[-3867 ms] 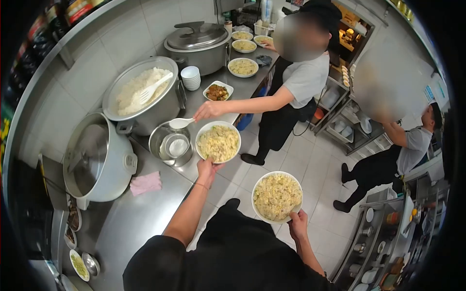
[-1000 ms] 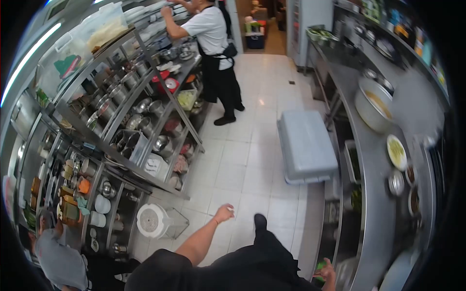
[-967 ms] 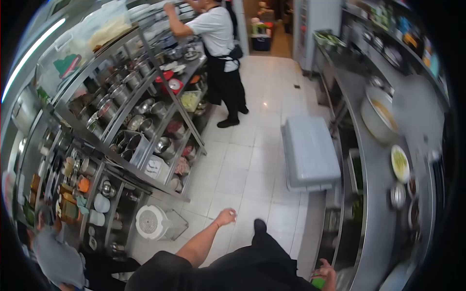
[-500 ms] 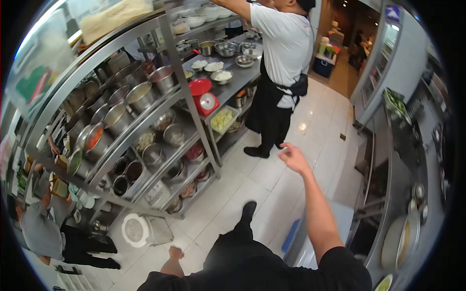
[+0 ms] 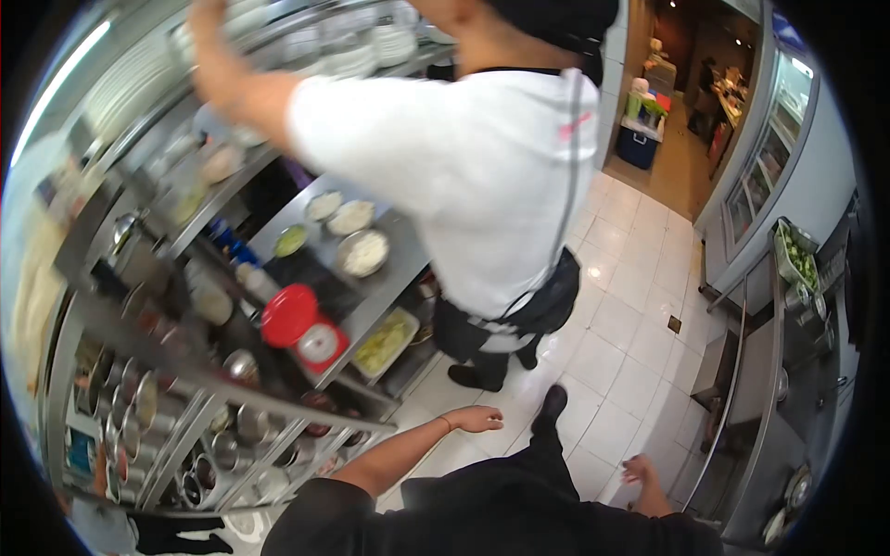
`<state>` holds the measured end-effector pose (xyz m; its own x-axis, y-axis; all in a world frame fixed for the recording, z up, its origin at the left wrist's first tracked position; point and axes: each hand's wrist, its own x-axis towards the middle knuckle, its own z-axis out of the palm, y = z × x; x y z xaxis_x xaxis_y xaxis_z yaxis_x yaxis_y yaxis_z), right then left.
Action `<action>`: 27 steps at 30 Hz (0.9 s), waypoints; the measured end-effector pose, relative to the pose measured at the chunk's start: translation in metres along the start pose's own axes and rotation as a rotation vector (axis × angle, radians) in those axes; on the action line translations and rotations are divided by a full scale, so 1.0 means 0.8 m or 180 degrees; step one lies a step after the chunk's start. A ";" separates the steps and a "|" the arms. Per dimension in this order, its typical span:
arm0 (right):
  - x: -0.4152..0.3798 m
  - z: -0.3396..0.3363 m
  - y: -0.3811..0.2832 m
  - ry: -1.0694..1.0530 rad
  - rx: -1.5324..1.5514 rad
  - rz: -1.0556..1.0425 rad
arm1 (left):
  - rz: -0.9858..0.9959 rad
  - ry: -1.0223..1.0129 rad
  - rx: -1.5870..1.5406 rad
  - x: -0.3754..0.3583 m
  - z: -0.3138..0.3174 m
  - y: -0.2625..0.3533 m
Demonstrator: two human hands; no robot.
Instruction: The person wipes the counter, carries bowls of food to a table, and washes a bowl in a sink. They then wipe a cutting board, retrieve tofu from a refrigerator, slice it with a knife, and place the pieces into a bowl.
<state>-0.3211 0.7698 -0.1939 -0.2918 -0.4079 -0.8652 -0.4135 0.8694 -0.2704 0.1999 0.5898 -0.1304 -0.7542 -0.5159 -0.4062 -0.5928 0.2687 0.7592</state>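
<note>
My left hand [image 5: 477,419] is held in front of my body, its fingers loosely stretched and nothing in them. My right hand [image 5: 638,471] hangs low at my right side, empty, with loosely bent fingers apart. Both are over the tiled floor and touch nothing. Just ahead stands a person in a white shirt [image 5: 519,167] and dark apron, one arm raised to the upper shelf. My left hand is nearest to this person's legs and the worktable [image 5: 378,301].
On the worktable are a red kitchen scale [image 5: 320,345] and bowls of white food [image 5: 362,252]. A steel rack [image 5: 185,431] with several pots stands at left. Steel counters [image 5: 746,398] run along the right. A blue cooler [image 5: 637,148] sits by the doorway.
I have stepped forward, closer to the person in white and the scale. My left arm has swung forward; my right arm has swung back and down. The rack has slid to the lower left.
</note>
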 end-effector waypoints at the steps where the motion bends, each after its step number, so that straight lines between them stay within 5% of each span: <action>1: 0.071 -0.040 0.022 0.0379 -0.0858 -0.0126 | 0.0010 -0.0056 0.0016 0.033 -0.012 0.028; 4: 0.165 -0.144 -0.061 0.0786 -0.0291 0.0538 | 0.0301 -0.0260 -0.0699 0.145 -0.065 0.111; 6: 0.300 -0.178 -0.114 0.1173 -0.0226 -0.0225 | -0.0278 -0.0032 -0.2472 0.200 -0.084 0.185; 8: 0.403 -0.207 -0.222 0.0608 -0.1720 -0.0802 | -0.0152 0.0342 -0.2637 0.257 -0.113 0.228; 12: 0.357 -0.258 -0.556 0.0907 -0.0943 -0.2588 | -0.0146 0.1838 -0.0593 0.322 -0.229 0.295; 19: 0.278 -0.255 -1.011 -0.0359 -0.0813 -0.4894 | -0.0825 0.4048 -0.3659 0.375 -0.312 0.288; 24: 0.174 -0.262 -1.204 -0.0638 -0.0650 -0.5038 | -0.1165 0.4620 -0.3490 0.389 -0.316 0.297; 26: 0.172 -0.274 -1.258 -0.0407 -0.1347 -0.5141 | -0.1751 0.3689 -0.1511 0.385 -0.317 0.289; 27: 0.177 -0.282 -1.283 -0.0128 -0.2011 -0.5181 | -0.1905 0.3636 -0.2127 0.388 -0.323 0.295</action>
<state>-0.1330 -0.2431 0.0562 0.7426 -0.6641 0.0869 -0.4841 -0.6219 -0.6155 -0.1010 0.2829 0.0544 0.3752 -0.8522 -0.3647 -0.2514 -0.4722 0.8449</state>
